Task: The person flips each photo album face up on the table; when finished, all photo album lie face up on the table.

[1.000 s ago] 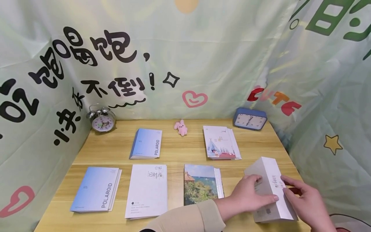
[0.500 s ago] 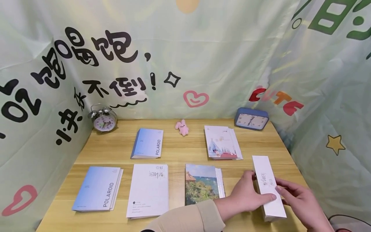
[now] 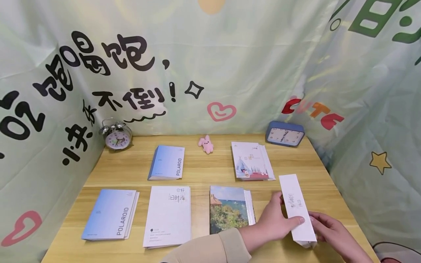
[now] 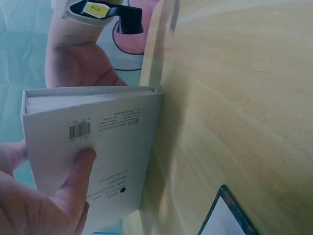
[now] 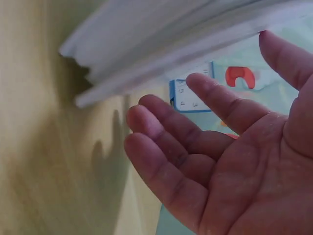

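Note:
A thick white photo album (image 3: pixel 297 210) stands on its long edge at the table's right front, spine up. My left hand (image 3: pixel 274 223) grips it from the left, thumb over the spine and fingers along the side. In the left wrist view, a finger of that hand lies on the album's cover (image 4: pixel 110 154), below a barcode. My right hand (image 3: pixel 333 232) is at the album's right side. From the right wrist view, its fingers (image 5: pixel 166 171) are loosely spread beside the album's white pages (image 5: pixel 161 44), with one fingertip right at the edge.
Left of my hands lie a painting-covered album (image 3: pixel 228 210), a white album (image 3: pixel 167 215) and a blue album (image 3: pixel 108 215). Behind are a smaller blue album (image 3: pixel 168 160), a tent-print album (image 3: pixel 250 160), a pink toy (image 3: pixel 206 144), a blue clock (image 3: pixel 285 134) and a silver alarm clock (image 3: pixel 116 136).
The white album has turned from a tilt showing its left face to standing spine up, then shifted left. Both hands moved left with it; the right hand slid nearer its front end.

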